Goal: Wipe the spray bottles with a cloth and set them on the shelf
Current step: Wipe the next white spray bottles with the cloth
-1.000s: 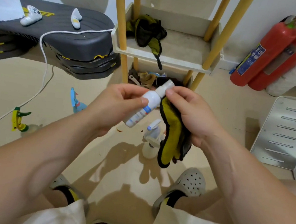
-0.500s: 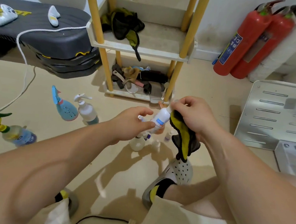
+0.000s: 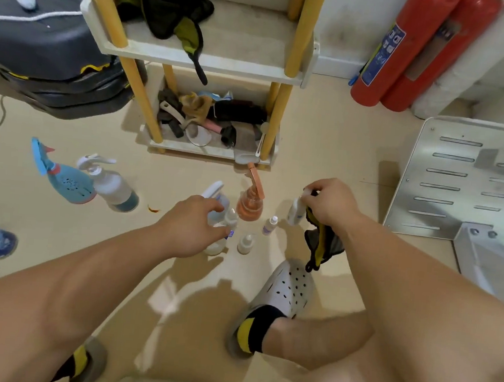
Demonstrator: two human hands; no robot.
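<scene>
Under right hand point(image 3: 329, 204) grip: small white bottle point(image 3: 294, 211), cloth point(image 3: 321, 245).

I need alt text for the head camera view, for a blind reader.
The right hand holds a small white bottle and a yellow-black cloth, while the left hand reaches among small bottles on the floor before a shelf.

The room is bright, with soft dark shadows on the floor point(image 3: 326, 142) under the arms, shiny glare on the metal plate point(image 3: 467, 180) at the right, blurry hands, and bent, stretched shapes near the edges.
</scene>
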